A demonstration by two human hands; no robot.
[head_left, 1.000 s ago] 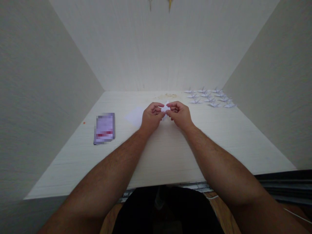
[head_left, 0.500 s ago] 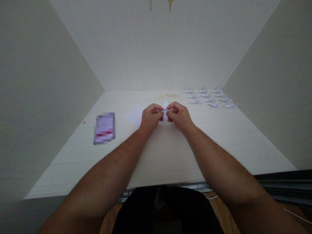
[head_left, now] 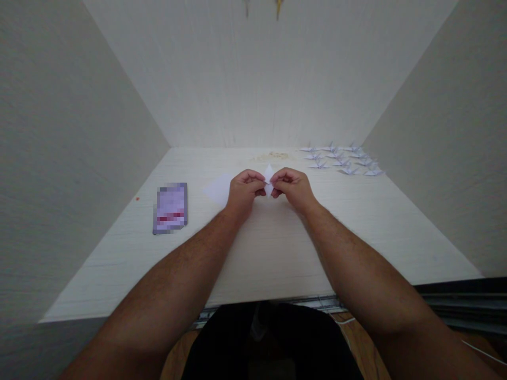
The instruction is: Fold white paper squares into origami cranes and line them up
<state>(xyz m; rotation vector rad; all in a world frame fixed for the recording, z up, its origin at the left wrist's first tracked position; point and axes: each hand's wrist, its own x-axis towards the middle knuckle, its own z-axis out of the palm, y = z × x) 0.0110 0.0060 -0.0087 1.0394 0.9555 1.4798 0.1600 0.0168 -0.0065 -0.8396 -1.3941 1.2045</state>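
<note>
A small folded piece of white paper (head_left: 268, 179) stands between my two hands over the middle of the pale desk (head_left: 277, 248). My left hand (head_left: 243, 189) pinches its left side with thumb and fingers curled. My right hand (head_left: 291, 187) pinches its right side the same way. A pointed tip of the paper sticks up above my fingertips. Just left of my left hand a flat white sheet (head_left: 217, 189) lies on the desk.
Several small folded paper cranes (head_left: 340, 159) sit in rows at the back right. A purple packet (head_left: 170, 207) lies at the left. Pale walls close in the desk at left, right and back. A brownish stain (head_left: 273, 155) marks the back.
My fingers have shifted on the paper. Its pointed tip now shows upright between my hands, where before it was mostly hidden. My arms have hardly moved.
</note>
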